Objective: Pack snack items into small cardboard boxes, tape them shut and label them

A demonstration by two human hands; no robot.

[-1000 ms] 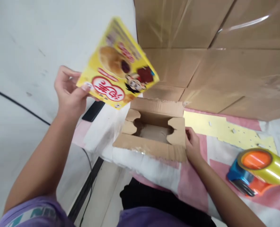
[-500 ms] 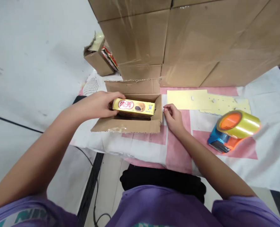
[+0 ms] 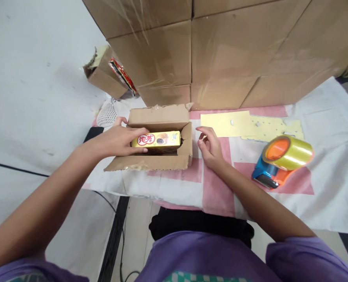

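An open cardboard carton (image 3: 150,162) lies on the cloth with its long flaps folded out to the front and back. Inside it rests a yellow snack box (image 3: 169,138) with red lettering and a pastry picture. My left hand (image 3: 118,138) grips the left end of the snack box, thumb at its front side and fingers over the top. My right hand (image 3: 211,148) is just right of the carton, apart from it, fingers loosely bent with gaps between them and nothing held. The snack box's left end is hidden by my left hand.
Stacked taped cartons (image 3: 221,58) form a wall behind. Yellow cards (image 3: 225,122) lie at the back, and a tape dispenser (image 3: 275,164) with yellow tape stands at the right. A small carton (image 3: 106,74) and a white perforated object (image 3: 107,114) sit back left.
The snack box now sits a little lower in the carton, with my left hand still on its end. The fingers of my right hand have spread apart. The view has shifted slightly.
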